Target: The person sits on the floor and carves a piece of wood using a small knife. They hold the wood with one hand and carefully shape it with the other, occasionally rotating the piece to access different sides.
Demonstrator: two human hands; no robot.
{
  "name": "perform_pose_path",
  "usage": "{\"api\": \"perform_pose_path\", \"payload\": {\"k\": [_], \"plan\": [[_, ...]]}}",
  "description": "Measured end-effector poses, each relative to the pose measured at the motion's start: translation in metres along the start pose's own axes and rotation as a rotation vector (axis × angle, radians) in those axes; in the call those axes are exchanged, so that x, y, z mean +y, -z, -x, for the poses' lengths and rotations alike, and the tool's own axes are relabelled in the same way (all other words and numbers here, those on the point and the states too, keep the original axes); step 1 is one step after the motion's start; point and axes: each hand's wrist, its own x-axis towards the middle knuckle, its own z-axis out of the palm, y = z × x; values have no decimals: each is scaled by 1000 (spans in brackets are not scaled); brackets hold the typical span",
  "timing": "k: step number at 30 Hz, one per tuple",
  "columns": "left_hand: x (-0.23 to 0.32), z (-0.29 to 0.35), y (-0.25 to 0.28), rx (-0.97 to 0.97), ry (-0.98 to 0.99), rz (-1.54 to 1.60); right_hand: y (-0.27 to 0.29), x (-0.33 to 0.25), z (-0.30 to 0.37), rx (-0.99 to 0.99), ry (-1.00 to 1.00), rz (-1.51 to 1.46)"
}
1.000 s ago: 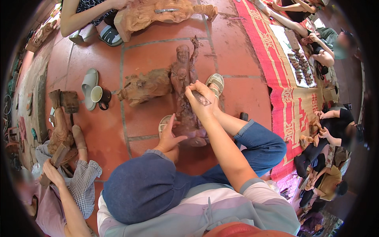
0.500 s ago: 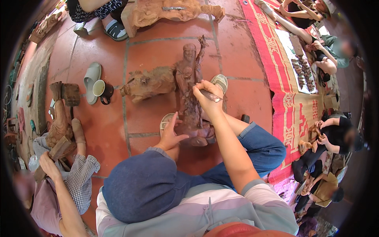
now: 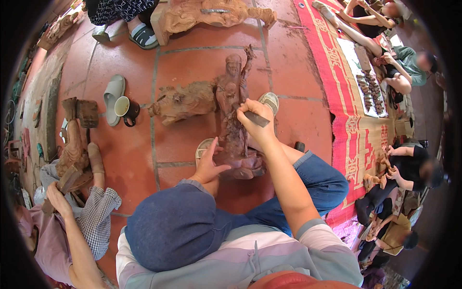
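Between my feet stands a dark brown carved wooden figure (image 3: 230, 94), upright, with one arm raised and a rounded base. My right hand (image 3: 252, 120) is closed at its right side, gripping a flat dark strip (image 3: 256, 119) that sticks out past the fingers; whether this is a blade or an abrasive piece I cannot tell. Fingers of that hand hide part of the figure's middle. Low on the left side, my left hand (image 3: 211, 161) rests against the figure near its base, thumb and fingers spread apart.
Left of the figure lies a rough wood block (image 3: 184, 102). Farther left are a dark mug (image 3: 128, 111) and a grey slipper (image 3: 114, 91). A co-worker's hand (image 3: 58, 201) holds another carving at lower left. A large carving (image 3: 207, 17) lies ahead; a red patterned mat (image 3: 344, 125) runs along the right.
My right hand has turned and shifted slightly, so the strip now shows a dark matte face instead of a shiny one. My left hand keeps its place at the base.
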Motion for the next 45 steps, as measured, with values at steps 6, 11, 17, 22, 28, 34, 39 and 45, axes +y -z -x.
{"api": "perform_pose_path", "payload": {"k": [6,11,17,22,28,34,39,45], "plan": [[-4,-1,-2,13,-51,-8,-11,18,0,100,167,-22],[4,-1,4,-14,11,9,-5,11,-4,79,153,-95],[8,0,2,-14,30,-3,37,13,5,91,-192,-591],[7,-2,3,-37,45,-12,41,10,6,38,-398,-848],[8,-2,4,-41,56,-11,4,17,-5,23,-330,-379],[4,1,1,-28,57,21,-11,29,-3,128,-247,-262],[3,0,1,-19,32,6,-14,-1,-4,152,-231,-141],[6,-2,1,-35,33,6,-24,35,-3,271,-239,-208]]}}
